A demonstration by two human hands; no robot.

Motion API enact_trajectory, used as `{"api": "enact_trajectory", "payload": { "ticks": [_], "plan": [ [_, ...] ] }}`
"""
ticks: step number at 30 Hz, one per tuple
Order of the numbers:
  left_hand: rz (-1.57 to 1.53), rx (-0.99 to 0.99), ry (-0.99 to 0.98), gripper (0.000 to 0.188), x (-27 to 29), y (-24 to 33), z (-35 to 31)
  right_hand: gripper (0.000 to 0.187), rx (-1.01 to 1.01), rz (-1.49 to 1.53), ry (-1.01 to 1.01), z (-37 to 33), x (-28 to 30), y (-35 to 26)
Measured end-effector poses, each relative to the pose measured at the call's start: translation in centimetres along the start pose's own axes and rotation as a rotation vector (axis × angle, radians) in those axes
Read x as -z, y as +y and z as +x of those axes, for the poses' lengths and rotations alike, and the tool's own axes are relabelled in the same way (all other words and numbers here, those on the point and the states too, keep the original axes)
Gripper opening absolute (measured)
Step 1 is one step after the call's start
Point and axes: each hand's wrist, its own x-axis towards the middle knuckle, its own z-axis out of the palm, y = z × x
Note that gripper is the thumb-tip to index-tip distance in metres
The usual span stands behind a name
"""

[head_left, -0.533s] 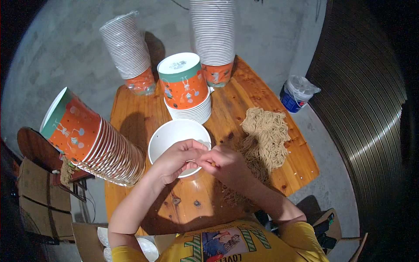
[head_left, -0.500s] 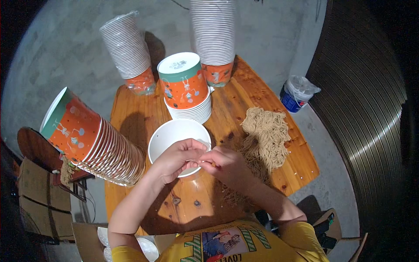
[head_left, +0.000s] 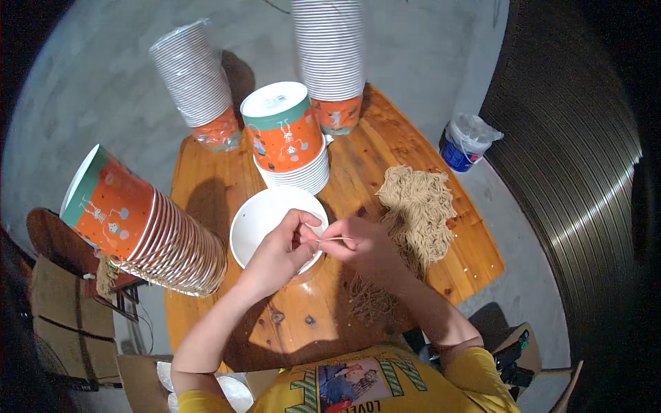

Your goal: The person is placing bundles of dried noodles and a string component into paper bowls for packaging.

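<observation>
Near the middle of the table, a white paper bucket (head_left: 256, 224) stands with its mouth up. Over its near right rim, my left hand (head_left: 275, 253) and my right hand (head_left: 365, 246) meet with fingertips close together. A thin pale cord (head_left: 337, 238) runs between them and lies across my right fingers. Both hands are closed in a pinch on it; its far end at my left fingertips is partly hidden. To the right lies a loose bundle of tan cords (head_left: 418, 206), partly behind my right forearm.
On the left leans a stack of orange and green buckets (head_left: 117, 206) with cords along its rims. An upturned bucket stack (head_left: 282, 138) stands behind. Two tall wrapped stacks, a left one (head_left: 193, 76) and a right one (head_left: 329, 55), stand farther back. A lidded pail (head_left: 468, 144) sits on the floor.
My hands have shifted slightly, and my left fingers have opened out a little from a tighter clasp. More of the cord shows across my right fingers. The whole view has moved slightly.
</observation>
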Motion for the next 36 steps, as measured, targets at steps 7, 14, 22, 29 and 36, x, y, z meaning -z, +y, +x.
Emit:
{"api": "enact_trajectory", "payload": {
  "ticks": [7,14,22,29,36],
  "plan": [
    [-0.067,0.02,-0.089,0.033,0.4,-0.3,0.0,0.014,-0.074,-0.037,0.007,-0.2,-0.6,-0.1],
    [-0.049,0.015,-0.086,0.036,0.3,0.2,0.1,0.013,-0.065,-0.033,0.05,-0.4,-0.7,-0.3],
    [0.269,-0.133,-0.045,0.023,0.5,-0.7,0.4,0.013,-0.103,0.009,0.068,-0.5,-1.0,0.0],
    [0.303,-0.136,0.028,0.012,0.0,-0.5,0.2,0.014,-0.13,-0.015,0.064,-0.9,-1.5,-0.1],
    [0.355,-0.084,0.123,0.009,-0.8,-0.2,-0.3,0.013,-0.07,-0.202,0.032,-1.2,-1.4,-0.5]
  ]
}}
